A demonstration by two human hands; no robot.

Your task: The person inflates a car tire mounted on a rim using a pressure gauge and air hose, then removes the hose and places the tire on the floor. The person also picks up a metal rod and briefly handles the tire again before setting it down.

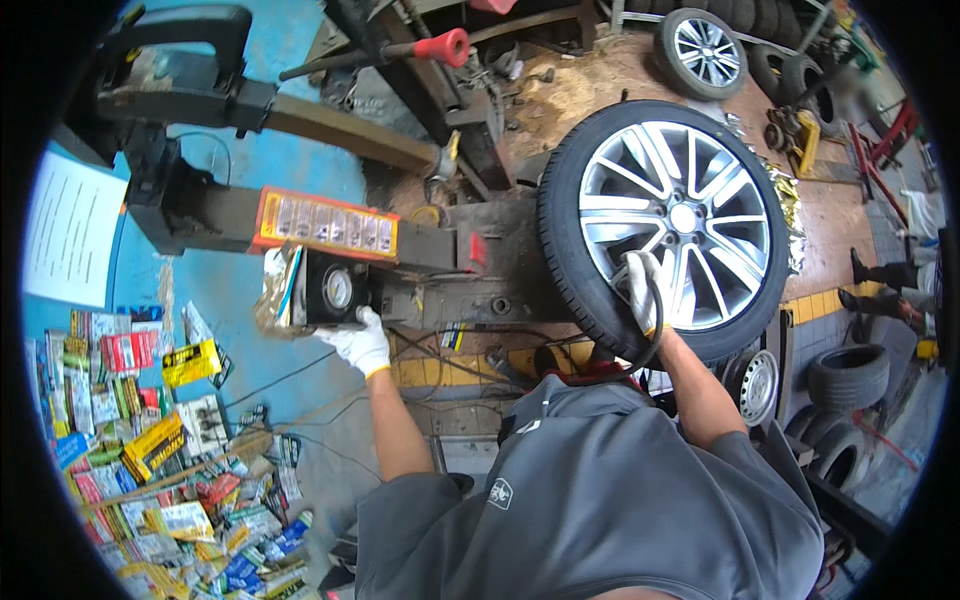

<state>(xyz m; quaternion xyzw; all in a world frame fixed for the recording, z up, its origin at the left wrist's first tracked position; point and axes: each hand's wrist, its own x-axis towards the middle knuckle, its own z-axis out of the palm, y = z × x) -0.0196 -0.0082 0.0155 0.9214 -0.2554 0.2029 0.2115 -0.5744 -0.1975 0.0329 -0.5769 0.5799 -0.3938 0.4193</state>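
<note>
Wheel [683, 217] sits right of gauge box [337, 289], likely inflation step: right grip [643, 288] clamped on hose [657, 338] at rim, left grip [362, 343] touching box, closure can't tell; next probably calls for steady hose, gauge check.

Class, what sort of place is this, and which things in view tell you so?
Most likely a tyre workshop: a tyre on a silver alloy wheel sits by a machine with a round dial gauge, and loose tyres stand at the right.

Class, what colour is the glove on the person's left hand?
The left glove is white, shown best in the head view.
</note>
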